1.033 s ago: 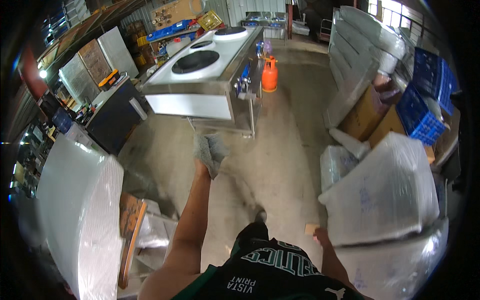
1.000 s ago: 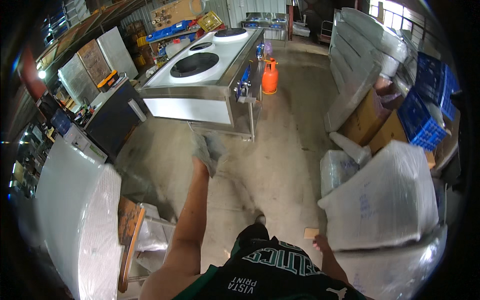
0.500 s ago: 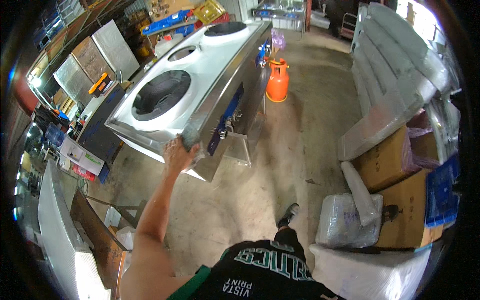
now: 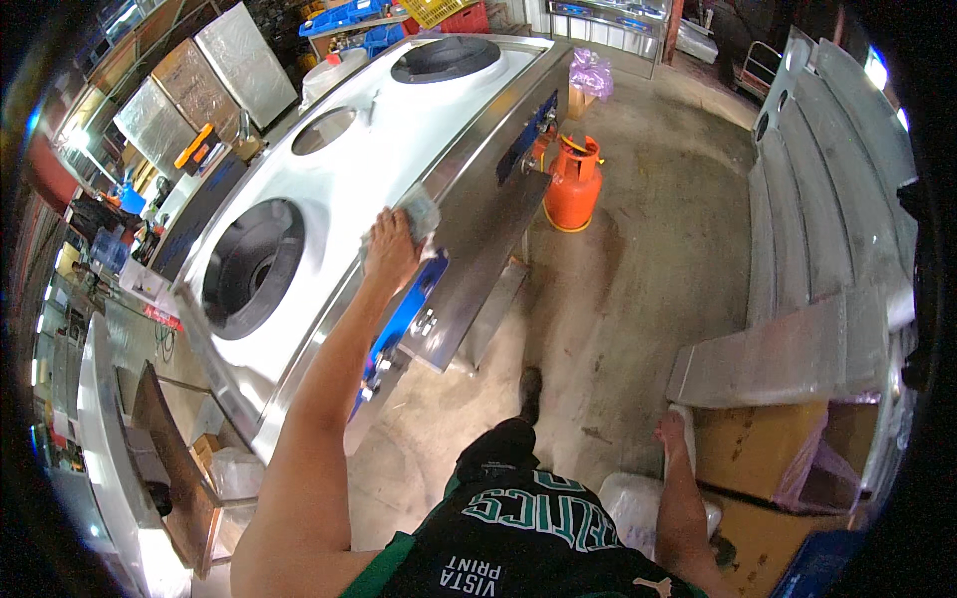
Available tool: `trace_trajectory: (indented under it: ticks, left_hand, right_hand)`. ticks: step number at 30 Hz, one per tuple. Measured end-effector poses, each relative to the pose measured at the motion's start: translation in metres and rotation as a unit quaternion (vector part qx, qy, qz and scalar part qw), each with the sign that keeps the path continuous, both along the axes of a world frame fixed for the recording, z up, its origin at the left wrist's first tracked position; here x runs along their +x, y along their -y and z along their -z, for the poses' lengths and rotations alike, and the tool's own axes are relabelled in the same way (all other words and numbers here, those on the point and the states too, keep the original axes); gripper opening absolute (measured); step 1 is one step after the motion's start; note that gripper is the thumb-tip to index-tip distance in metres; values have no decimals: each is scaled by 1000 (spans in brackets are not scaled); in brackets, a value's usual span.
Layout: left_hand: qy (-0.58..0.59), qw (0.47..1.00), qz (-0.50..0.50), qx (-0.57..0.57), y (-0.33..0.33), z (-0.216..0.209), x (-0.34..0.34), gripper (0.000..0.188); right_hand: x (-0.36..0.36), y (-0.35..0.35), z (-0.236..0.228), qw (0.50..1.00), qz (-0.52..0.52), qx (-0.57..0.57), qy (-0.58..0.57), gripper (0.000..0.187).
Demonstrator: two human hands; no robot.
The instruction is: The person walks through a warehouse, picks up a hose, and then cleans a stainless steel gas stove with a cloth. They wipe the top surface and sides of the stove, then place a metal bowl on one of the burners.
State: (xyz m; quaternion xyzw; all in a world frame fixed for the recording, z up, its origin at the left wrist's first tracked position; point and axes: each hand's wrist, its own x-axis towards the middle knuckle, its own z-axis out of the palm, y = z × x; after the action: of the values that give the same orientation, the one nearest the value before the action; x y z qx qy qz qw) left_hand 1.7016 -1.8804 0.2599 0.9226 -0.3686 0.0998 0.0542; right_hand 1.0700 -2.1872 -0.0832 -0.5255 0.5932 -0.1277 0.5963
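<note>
- Past our left hand (image 4: 392, 247), the white-topped stove (image 4: 344, 204) leaves free surface between burner rings (image 4: 252, 267); valves (image 4: 424, 322) jut from its front.
- An orange gas cylinder (image 4: 574, 189) stands just beside it.
- Open floor (image 4: 653, 249) reaches wrapped panels (image 4: 822, 189); cardboard boxes (image 4: 753, 450) crowd our right hand (image 4: 673, 427).

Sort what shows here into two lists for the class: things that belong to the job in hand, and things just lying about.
Seemingly in the job:
grey cloth, under the left hand
large stove, white-topped, with the cloth on its steel edge

Apparently lying about:
orange gas cylinder, on the floor
cardboard box, near the right hand
purple plastic bag
</note>
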Motion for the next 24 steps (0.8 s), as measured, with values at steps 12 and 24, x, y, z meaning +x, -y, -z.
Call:
trace_trajectory:
  ticks: [12, 24]
  left_hand:
    - [-7, 999, 35, -36, 470, 20, 216, 69]
    - [28, 999, 21, -30, 775, 38, 355, 68]
  right_hand:
    - [62, 150, 59, 972, -7, 220, -81, 5]
    - [105, 336, 109, 949, -39, 306, -63, 12]
